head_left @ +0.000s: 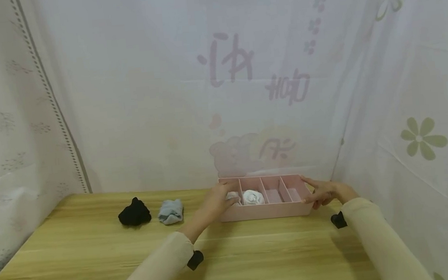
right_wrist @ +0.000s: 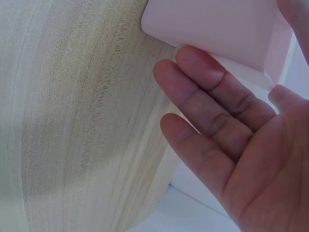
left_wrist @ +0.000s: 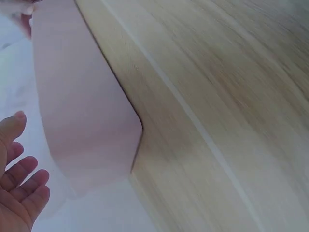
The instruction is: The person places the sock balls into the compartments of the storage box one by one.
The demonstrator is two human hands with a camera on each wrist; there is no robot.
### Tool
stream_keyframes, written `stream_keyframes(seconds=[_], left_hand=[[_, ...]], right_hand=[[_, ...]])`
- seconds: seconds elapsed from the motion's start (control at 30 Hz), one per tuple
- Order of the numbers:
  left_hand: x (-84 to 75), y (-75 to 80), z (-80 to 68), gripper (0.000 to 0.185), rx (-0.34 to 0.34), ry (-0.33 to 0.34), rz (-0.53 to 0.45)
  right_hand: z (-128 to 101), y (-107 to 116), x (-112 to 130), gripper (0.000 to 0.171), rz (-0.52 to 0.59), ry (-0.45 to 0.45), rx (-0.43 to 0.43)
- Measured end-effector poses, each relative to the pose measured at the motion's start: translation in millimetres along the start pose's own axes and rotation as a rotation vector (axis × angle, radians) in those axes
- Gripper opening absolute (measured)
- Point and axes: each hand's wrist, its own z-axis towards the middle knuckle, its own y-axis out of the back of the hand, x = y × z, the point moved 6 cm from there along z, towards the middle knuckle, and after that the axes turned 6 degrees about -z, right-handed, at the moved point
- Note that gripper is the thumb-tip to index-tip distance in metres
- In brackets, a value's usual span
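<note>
A pink divided box [head_left: 268, 211] stands on the wooden table [head_left: 98, 257] near the back right. A rolled white sock [head_left: 253, 196] lies in its second compartment, and another pale sock [head_left: 233, 196] in the leftmost one. My left hand [head_left: 222, 199] is at the box's left end, and in the left wrist view its fingers [left_wrist: 21, 186] are relaxed beside the pink wall [left_wrist: 82, 111]. My right hand [head_left: 313, 194] is at the right end. Its straight fingers [right_wrist: 212, 106] lie against the box corner [right_wrist: 217, 24].
A black rolled sock [head_left: 134, 212] and a grey-blue rolled sock [head_left: 170, 211] lie on the table left of the box. Patterned white curtains [head_left: 219, 82] close in the table at the back and both sides.
</note>
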Motion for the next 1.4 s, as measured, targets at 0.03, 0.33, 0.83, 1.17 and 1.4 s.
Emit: stream_keyframes(seconds=[0.03, 0.33, 0.83, 1.17, 1.4], left_hand=[[3.3, 4.4, -4.1, 0.037, -0.003, 0.019, -0.008], [31.2, 48.1, -38.1, 0.059, -0.057, 0.090, 0.055], [76.9, 82.0, -76.7, 0.064, 0.006, 0.229, 0.198], [90.7, 74.5, -86.3, 0.067, 0.029, 0.273, 0.260], [98.7, 67.0, -92.9, 0.059, 0.054, 0.317, 0.232]], right_hand=[[-0.1, 0.0, 0.1, 0.107, 0.000, 0.000, -0.004], [-2.0, 0.0, 0.6, 0.106, -0.006, 0.000, -0.010], [0.1, -2.3, -1.3, 0.104, 0.041, -0.011, -0.008], [0.3, -3.5, -1.8, 0.105, 0.039, -0.025, -0.014], [-2.1, -3.0, -0.9, 0.107, 0.008, -0.015, -0.011]])
